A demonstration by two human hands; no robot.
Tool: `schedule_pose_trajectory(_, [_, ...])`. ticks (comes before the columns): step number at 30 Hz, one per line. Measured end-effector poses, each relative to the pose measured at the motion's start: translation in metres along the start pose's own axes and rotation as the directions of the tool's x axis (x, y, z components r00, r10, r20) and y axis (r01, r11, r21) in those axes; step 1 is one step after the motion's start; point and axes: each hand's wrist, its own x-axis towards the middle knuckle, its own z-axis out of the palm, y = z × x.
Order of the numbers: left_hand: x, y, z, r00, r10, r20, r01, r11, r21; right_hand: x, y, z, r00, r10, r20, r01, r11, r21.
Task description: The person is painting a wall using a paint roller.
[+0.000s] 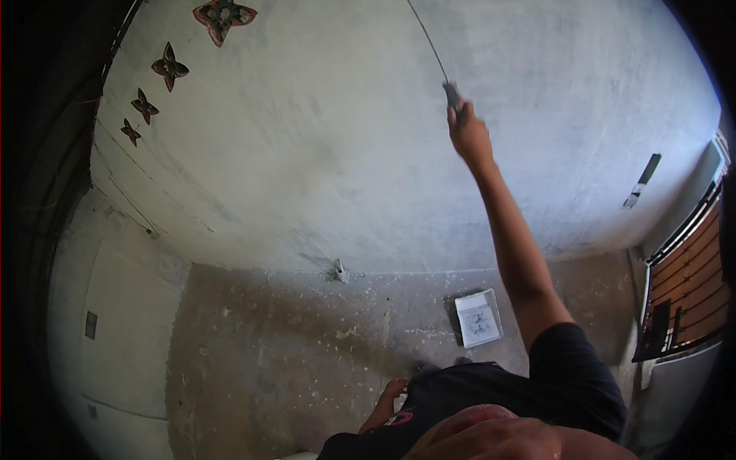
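Note:
My right hand (470,138) is raised at the end of a stretched arm in front of the pale wall (345,138). Its fingers are wrapped round the dark grip of what looks like a paint roller (435,47). The thin metal rod runs up past the top edge, so its head is out of view. Low beside my body hangs my left hand (396,387), small and partly hidden, with its finger pose unclear. On the floor below my right arm lies a white paint tray (479,318) with greyish paint marks in it.
Star-shaped ornaments (225,21) hang in a row on the wall at upper left. A small whitish object (340,270) is at the wall's foot. The concrete floor (291,330) is spattered with paint. At right is a barred window (686,284); at left, a pale door (126,330).

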Motion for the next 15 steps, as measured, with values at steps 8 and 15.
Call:
schedule_pose_trajectory(8, [0.025, -0.033, -0.006, 0.998, -0.058, 0.037, 0.059, 0.998, -0.018, 0.009, -0.011, -0.011, 0.996, -0.082, -0.031, 0.081, 0.996, -0.044])
schedule_pose_trajectory(15, [0.013, -0.006, -0.013, 0.996, -0.010, 0.092, -0.004, 0.988, 0.154, -0.086, 0.025, 0.026, 1.000, -0.004, -0.015, 0.005, 0.998, 0.064])
